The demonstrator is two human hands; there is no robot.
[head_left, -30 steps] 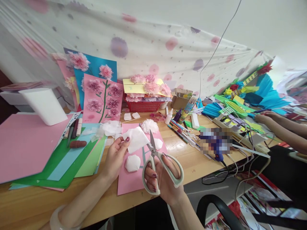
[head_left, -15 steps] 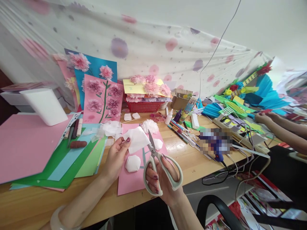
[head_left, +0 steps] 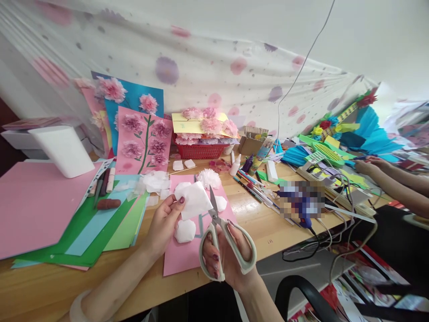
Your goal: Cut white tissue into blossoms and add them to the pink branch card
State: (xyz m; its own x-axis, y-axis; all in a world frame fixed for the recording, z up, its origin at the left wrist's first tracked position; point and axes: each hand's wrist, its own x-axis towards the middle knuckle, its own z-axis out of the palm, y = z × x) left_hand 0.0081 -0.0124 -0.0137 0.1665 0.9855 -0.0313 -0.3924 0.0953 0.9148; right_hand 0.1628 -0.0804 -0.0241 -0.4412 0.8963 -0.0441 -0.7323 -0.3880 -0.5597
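Note:
Between thumb and fingers my left hand (head_left: 167,221) pinches a folded piece of white tissue paper (head_left: 194,200). My right hand (head_left: 231,255) has its fingers through the white handles of the scissors (head_left: 215,217). Their blades are parted and point up, close to the tissue paper's right corner. Below both hands lies a pink sheet (head_left: 179,261) with blue-grey lines on it. On that sheet sit a fluffy white paper flower (head_left: 209,178) and white tissue pieces with trimmed corners, one of them a rounded piece (head_left: 185,231) under the held paper.
Loose white tissue squares (head_left: 154,182) lie left of the pink sheet. Coloured card (head_left: 43,205) covers the left side. A red basket (head_left: 201,151) of paper flowers stands behind. To the right are pens (head_left: 250,190), a glue gun (head_left: 304,210), cables, and another person's hands (head_left: 367,167).
The tissue paper in my left hand has tilted and shifted slightly right and down. The scissors have moved down a little, with their blades still parted.

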